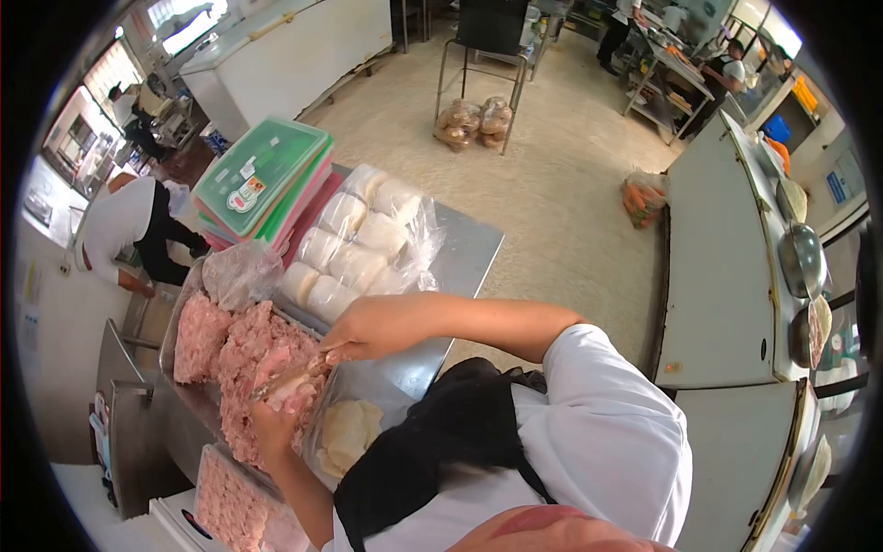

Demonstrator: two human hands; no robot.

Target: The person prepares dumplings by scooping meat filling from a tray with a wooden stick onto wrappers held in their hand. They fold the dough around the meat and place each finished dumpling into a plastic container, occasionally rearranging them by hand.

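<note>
A large metal tray (167, 345) is heaped with pink minced meat (241, 359). My right hand (354, 333) is closed around a thin flat stick-like spatula (287, 379), which reaches over the meat toward my left hand. Low over the tray's near side, my left hand (273, 421) is curled under a pale, thin wrapper (299, 397) with pink meat on it; its fingers are partly hidden. Close to my body lies a pile of pale round wrappers (348, 437) in clear plastic.
Bagged stacks of white wrappers (354, 244) and lidded green and pink containers (262, 175) stand beyond the tray. Another meat container (230, 501) sits at lower left. A person (143, 225) bends at left; white freezers (717, 267) line the right. Bags (474, 122) lie under a chair.
</note>
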